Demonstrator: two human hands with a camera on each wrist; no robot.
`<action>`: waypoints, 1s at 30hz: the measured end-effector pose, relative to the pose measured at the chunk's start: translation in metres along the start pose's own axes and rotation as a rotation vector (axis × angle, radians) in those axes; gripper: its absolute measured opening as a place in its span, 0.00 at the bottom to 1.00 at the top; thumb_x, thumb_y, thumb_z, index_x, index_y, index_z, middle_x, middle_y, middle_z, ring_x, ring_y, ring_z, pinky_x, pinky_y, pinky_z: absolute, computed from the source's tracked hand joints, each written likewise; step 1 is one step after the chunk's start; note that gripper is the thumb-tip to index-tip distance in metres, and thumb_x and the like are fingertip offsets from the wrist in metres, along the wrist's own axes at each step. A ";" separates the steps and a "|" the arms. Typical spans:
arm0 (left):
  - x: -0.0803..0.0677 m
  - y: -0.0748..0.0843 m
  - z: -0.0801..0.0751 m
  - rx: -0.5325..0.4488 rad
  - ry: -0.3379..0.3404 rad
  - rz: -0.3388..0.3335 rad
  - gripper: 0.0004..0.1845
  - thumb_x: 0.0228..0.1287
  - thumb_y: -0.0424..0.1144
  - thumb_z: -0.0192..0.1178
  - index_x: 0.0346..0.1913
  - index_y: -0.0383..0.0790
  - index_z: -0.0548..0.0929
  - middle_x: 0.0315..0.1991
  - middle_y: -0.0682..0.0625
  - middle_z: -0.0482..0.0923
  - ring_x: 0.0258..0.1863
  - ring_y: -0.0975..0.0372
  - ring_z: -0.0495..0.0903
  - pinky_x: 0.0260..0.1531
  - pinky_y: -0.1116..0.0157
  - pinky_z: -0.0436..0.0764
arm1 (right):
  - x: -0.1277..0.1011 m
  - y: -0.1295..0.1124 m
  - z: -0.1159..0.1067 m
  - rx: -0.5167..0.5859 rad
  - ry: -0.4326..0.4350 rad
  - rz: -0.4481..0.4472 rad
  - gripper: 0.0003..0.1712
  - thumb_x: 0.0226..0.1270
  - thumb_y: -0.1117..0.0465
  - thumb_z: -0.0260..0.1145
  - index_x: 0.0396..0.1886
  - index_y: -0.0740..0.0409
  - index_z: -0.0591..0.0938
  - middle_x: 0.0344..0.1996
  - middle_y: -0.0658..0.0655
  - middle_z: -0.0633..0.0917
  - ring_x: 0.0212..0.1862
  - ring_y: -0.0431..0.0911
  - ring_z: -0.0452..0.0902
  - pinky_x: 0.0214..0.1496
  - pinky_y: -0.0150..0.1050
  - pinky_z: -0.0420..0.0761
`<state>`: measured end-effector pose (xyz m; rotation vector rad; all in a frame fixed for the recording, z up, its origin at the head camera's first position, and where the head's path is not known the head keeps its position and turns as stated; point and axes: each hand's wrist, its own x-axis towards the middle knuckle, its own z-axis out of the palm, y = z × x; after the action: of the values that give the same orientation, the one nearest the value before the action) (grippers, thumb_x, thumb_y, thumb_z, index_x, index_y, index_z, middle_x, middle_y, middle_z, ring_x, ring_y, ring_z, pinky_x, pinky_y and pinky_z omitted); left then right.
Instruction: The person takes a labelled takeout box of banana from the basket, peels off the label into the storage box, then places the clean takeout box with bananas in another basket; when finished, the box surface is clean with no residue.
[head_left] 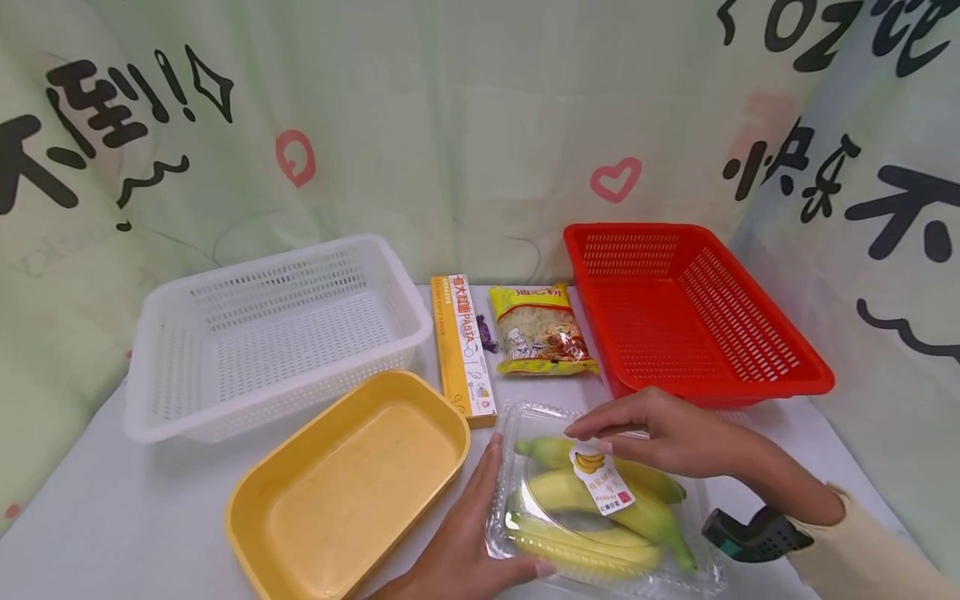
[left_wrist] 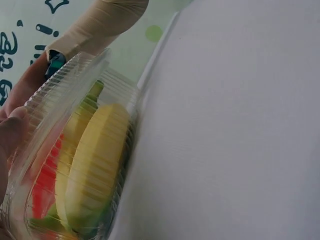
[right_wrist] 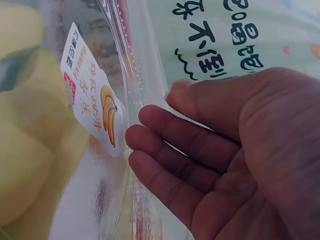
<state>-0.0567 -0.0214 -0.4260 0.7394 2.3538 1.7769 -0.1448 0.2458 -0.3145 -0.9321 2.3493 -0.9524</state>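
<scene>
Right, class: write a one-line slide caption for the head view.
Both hands, left and right, rest on a clear plastic clamshell box of yellow bananas.

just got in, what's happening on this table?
A person has both hands on a clear plastic clamshell box of yellow bananas at the table's near edge. The left hand rests along its left side; the right hand lies flat on the lid. The yellow plastic tray, white plastic basket and red plastic basket hold nothing.

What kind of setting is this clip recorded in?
Likely a staged tabletop recording setup, not a real kitchen: a printed cloth backdrop surrounds a white table laid with empty baskets and packaged groceries such as boxed bananas.
</scene>
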 end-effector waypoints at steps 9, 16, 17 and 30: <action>0.000 -0.007 0.001 0.037 0.006 0.032 0.63 0.52 0.55 0.73 0.78 0.43 0.38 0.78 0.44 0.38 0.74 0.50 0.44 0.69 0.55 0.51 | 0.009 0.004 0.003 -0.055 0.019 0.035 0.18 0.64 0.60 0.70 0.54 0.55 0.84 0.44 0.44 0.86 0.45 0.38 0.82 0.46 0.36 0.82; 0.001 -0.008 -0.001 0.055 -0.005 0.044 0.63 0.52 0.55 0.73 0.78 0.45 0.37 0.78 0.46 0.38 0.75 0.50 0.44 0.69 0.53 0.53 | 0.013 0.003 0.005 -0.129 0.014 0.039 0.16 0.60 0.62 0.72 0.49 0.49 0.86 0.40 0.41 0.85 0.39 0.37 0.80 0.44 0.33 0.82; 0.001 -0.008 -0.001 0.054 -0.009 0.042 0.63 0.52 0.55 0.73 0.78 0.45 0.37 0.78 0.46 0.38 0.75 0.50 0.44 0.69 0.53 0.53 | 0.014 0.003 0.006 -0.147 0.013 0.041 0.16 0.60 0.62 0.72 0.49 0.48 0.87 0.39 0.40 0.84 0.38 0.36 0.79 0.43 0.32 0.82; 0.002 -0.010 -0.002 0.058 -0.015 0.068 0.63 0.53 0.54 0.73 0.78 0.42 0.37 0.78 0.45 0.38 0.75 0.51 0.44 0.70 0.58 0.51 | 0.020 0.002 0.013 -0.292 0.061 0.020 0.09 0.61 0.62 0.72 0.35 0.41 0.85 0.32 0.37 0.78 0.34 0.36 0.74 0.39 0.31 0.81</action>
<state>-0.0625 -0.0240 -0.4339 0.8472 2.4079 1.7281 -0.1508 0.2268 -0.3277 -0.9965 2.5912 -0.6482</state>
